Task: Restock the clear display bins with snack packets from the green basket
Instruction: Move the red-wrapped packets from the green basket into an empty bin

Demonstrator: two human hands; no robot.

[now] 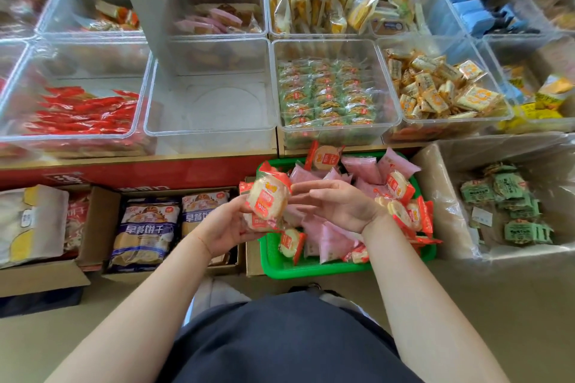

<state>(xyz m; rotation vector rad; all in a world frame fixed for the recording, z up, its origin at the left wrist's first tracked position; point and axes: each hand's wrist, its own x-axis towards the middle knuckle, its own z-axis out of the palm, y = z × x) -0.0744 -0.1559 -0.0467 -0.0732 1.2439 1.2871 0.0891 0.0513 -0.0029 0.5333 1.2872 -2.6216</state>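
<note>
A green basket (281, 270) on the floor holds pink packets (334, 239) and several red-and-white rice cracker packets (399, 186). My left hand (225, 228) grips a small stack of rice cracker packets (267, 200) just above the basket's left edge. My right hand (340, 204) hovers over the basket with fingers spread and relaxed, its fingertips next to that stack. Straight above, on the shelf, stands a clear display bin (211, 130) with nothing in it.
Neighbouring clear bins hold red packets (84, 112), green-wrapped cakes (326, 93) and orange-yellow packets (441, 90). Cardboard boxes of biscuit bags (144, 230) sit on the floor at the left. A plastic-lined carton (441, 205) with green packets stands to the right.
</note>
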